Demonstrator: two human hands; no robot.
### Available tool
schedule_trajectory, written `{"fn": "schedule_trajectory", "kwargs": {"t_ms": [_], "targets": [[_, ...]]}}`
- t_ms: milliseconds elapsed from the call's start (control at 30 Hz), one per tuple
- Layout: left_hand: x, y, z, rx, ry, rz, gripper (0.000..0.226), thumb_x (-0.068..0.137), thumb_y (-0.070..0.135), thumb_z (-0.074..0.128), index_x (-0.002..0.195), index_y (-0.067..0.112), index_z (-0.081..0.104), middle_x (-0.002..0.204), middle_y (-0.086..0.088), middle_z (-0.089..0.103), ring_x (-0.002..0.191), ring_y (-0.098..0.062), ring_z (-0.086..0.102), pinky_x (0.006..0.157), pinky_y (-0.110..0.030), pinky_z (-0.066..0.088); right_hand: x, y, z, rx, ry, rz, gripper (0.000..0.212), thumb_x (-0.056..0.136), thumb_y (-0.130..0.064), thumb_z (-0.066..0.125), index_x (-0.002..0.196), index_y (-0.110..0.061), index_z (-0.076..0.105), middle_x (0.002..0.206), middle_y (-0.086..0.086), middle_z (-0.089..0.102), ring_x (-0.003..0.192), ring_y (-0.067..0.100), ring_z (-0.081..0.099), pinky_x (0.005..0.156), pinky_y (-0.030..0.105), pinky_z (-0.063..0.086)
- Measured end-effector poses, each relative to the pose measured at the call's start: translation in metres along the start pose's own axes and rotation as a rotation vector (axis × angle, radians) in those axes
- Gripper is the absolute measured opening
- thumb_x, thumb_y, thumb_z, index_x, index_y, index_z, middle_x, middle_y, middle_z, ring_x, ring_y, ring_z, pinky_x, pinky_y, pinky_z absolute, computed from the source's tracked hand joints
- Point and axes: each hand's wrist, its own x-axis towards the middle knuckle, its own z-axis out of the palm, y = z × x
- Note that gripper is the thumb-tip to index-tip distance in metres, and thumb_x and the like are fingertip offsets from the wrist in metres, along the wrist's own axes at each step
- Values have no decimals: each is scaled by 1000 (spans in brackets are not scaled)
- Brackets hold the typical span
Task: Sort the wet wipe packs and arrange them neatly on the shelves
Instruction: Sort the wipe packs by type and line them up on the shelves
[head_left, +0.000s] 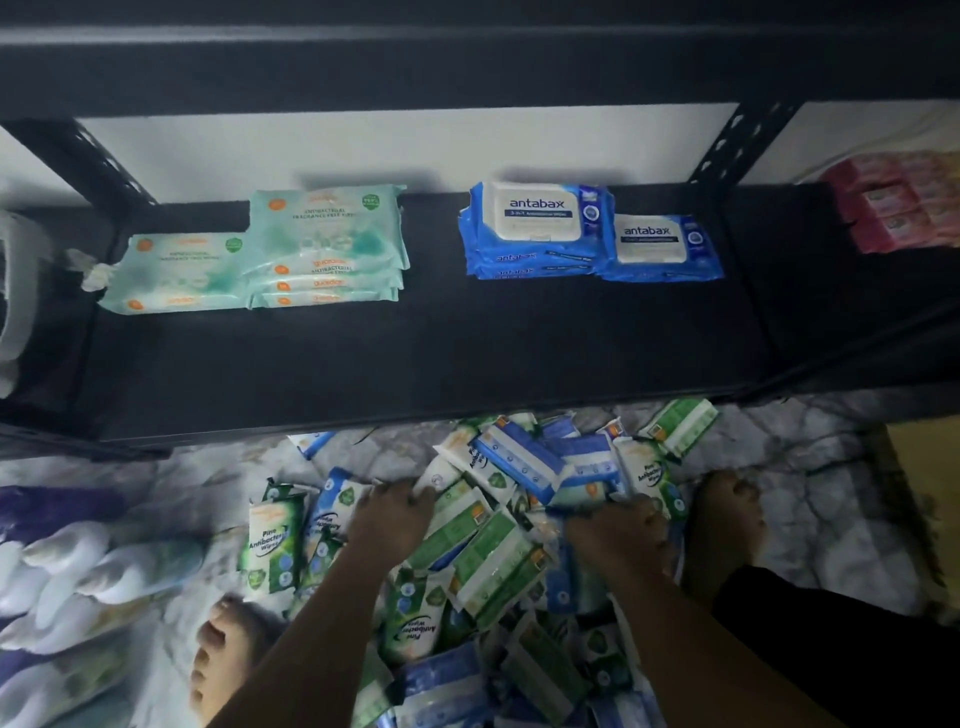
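Wipe packs, green, blue, white

Glossy plastic wipe packs, matt black shelf on perforated metal uprights, smooth marble-patterned floor.

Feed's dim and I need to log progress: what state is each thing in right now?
Teal packs: flat in two stacks on the shelf.
Blue Antabax packs: flat in two stacks, lids closed.
Floor pile: loose, jumbled, green and blue mixed.
Left hand: down in the pile, grip unclear.
Right hand: down in the pile, grip unclear.
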Motion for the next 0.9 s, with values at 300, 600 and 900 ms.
{"fn": "schedule_trajectory", "kwargs": {"t_ms": [300, 600, 900], "targets": [[-19, 3, -8, -196, -63, 4, 43, 85, 61, 58, 116, 32, 61, 109, 4, 66, 97, -17, 64, 87, -32, 51, 10, 7, -12, 103, 51, -89, 60, 88, -56, 62, 134, -17, 56, 142, 9, 42, 132, 35, 32, 101, 46, 32], [-69, 15, -40, -7, 229, 218, 27, 88, 45, 65, 113, 34, 68, 85, 10, 70, 78, -13, 66, 68, -25, 47, -34, 8, -15, -6, 249, -268, 30, 90, -44, 63, 112, -24, 63, 116, 7, 61, 130, 31, 30, 103, 50, 26], [-101, -3, -41, 427, 557, 457, 49, 51, 28, 91, 96, 19, 74, 84, -3, 65, 77, -31, 63, 64, -41, 52, -60, 29, -42, 440, 350, -539, 35, 69, -14, 72, 69, -18, 38, 61, 0, 44, 61, 25, 45, 59, 39, 42]]}}
